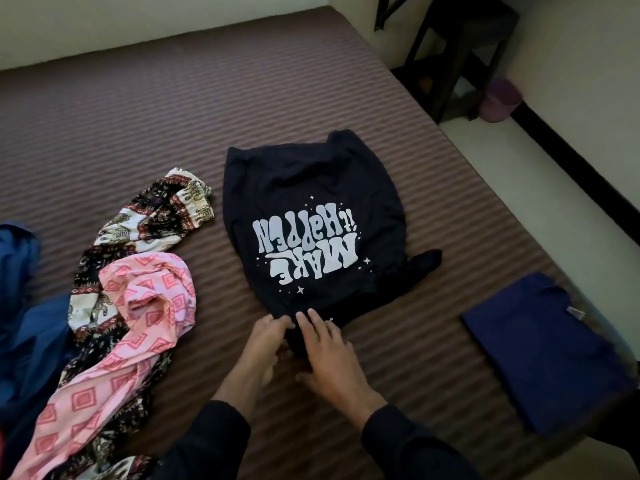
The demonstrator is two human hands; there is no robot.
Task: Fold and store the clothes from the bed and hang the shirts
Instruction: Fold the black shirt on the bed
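Two hands: both at the near edge of the shirt
Print: "MAKE it HAPPEN", upside down
Left hand: grip pinching hem
Right hand: flat, grip wide, pressing fabric

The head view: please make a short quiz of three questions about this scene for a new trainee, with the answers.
1. True or false: the black T-shirt with white lettering hangs on a hanger.
2. Which garment lies folded near the bed's right edge? A) the pink patterned garment B) the dark blue garment C) the elephant-print trousers
3. Fill in: both the left hand and the right hand are at the T-shirt's ____ edge.

Key
1. False: it lies flat on the striped bed.
2. B.
3. Near: the edge closest to the person.
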